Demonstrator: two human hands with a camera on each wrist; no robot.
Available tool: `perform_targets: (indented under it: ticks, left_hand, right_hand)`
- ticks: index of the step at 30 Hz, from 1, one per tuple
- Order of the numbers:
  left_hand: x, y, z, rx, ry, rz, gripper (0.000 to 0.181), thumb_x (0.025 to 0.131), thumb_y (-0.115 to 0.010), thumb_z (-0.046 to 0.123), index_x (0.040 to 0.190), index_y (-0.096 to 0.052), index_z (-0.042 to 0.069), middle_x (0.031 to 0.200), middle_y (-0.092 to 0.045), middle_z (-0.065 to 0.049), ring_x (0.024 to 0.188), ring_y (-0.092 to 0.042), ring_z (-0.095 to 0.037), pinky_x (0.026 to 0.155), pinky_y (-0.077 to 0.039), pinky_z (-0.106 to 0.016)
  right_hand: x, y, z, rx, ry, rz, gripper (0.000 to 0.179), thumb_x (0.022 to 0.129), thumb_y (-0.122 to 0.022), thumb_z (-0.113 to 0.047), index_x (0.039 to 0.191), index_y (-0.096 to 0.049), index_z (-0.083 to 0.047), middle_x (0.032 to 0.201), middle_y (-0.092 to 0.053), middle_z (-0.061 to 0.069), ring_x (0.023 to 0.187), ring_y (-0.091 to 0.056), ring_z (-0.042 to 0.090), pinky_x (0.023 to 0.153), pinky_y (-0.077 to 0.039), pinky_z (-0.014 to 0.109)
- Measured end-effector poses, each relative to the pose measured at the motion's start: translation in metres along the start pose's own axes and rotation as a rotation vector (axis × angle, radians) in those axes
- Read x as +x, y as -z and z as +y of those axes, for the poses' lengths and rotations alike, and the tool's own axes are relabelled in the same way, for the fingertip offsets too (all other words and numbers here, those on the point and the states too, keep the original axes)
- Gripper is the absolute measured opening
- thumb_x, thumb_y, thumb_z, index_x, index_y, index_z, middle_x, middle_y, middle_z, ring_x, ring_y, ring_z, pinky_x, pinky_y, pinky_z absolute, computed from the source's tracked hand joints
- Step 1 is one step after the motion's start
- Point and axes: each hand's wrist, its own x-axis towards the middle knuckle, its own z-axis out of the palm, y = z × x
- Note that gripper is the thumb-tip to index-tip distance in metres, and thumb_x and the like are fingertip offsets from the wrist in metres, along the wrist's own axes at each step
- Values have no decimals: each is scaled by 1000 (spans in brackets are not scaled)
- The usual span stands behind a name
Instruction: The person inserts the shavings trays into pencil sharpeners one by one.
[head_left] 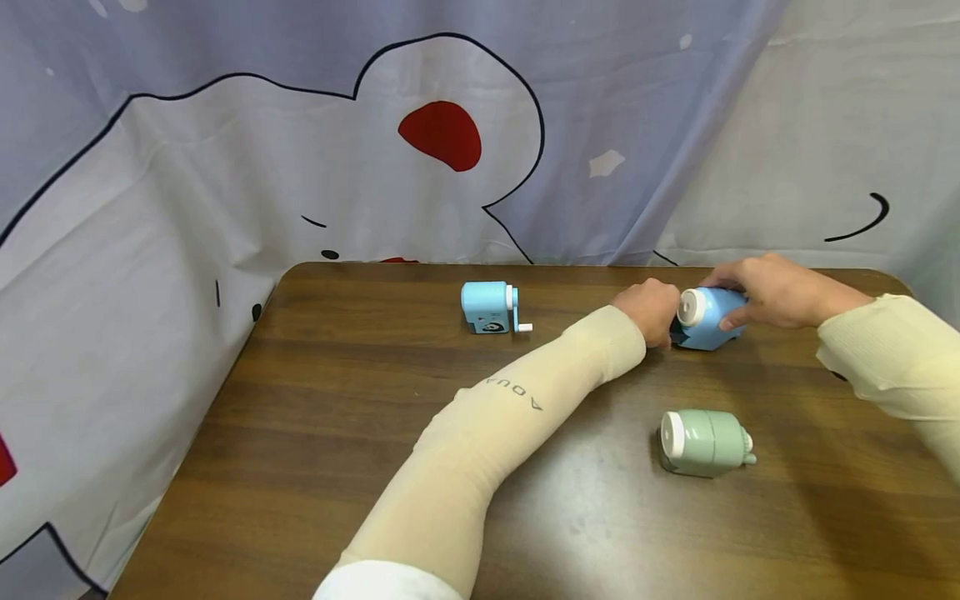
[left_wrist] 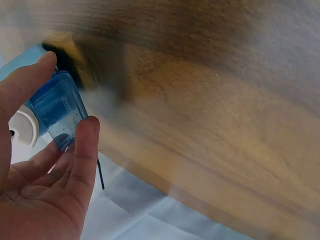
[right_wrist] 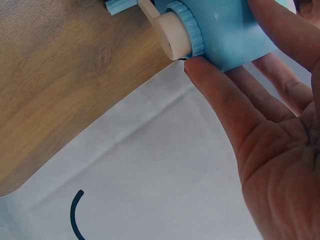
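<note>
Toward the table's back right, a blue crank pencil sharpener (head_left: 716,325) is held by my right hand (head_left: 783,292), thumb on the near side and fingers over the top. In the right wrist view, its cream knob (right_wrist: 172,37) and ribbed collar face the camera. My left hand (head_left: 651,310) is at the sharpener's other end. The left wrist view shows its thumb and fingers pinching a clear blue shavings drawer (left_wrist: 60,110) beside the body and its round white part (left_wrist: 24,127). Whether the drawer is still partly inside the body, I cannot tell.
A light blue crank sharpener (head_left: 486,304) with a panda picture stands left of the hands. Nearer, a green sharpener (head_left: 708,443) sits at the right. The brown wooden table (head_left: 315,417) ends at a printed curtain (head_left: 337,167) behind.
</note>
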Motion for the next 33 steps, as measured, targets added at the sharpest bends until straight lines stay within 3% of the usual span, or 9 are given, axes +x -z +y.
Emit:
perform_targets:
  ticks: [6, 15, 33]
  left_hand:
    - [4, -3, 4, -17, 6, 14, 48, 78, -89, 31, 119, -69, 19, 113, -69, 6, 96, -65, -9, 83, -53, -24]
    - [9, -7, 14, -86, 73, 45, 69, 74, -92, 30, 127, -48, 19, 116, -65, 3, 96, -66, -10, 77, -54, -26]
    - [13, -12, 22, -73, 138, 84, 72, 70, -94, 36, 123, -47, 24, 113, -67, 7, 93, -68, -11, 73, -55, -29]
  right_hand:
    - [0, 0, 0, 0, -2, 0, 52, 72, -90, -17, 116, -68, -1, 107, -71, 14, 97, -67, 35, 82, -52, 53]
    - [-1, 0, 0, 1, -17, -17, 53, 74, -89, -16, 119, -67, 1, 110, -70, 16, 98, -66, 36, 83, -52, 53]
    - [-2, -1, 2, 10, -5, -1, 52, 75, -89, -16, 118, -67, 2, 111, -71, 17, 99, -67, 36, 84, -52, 53]
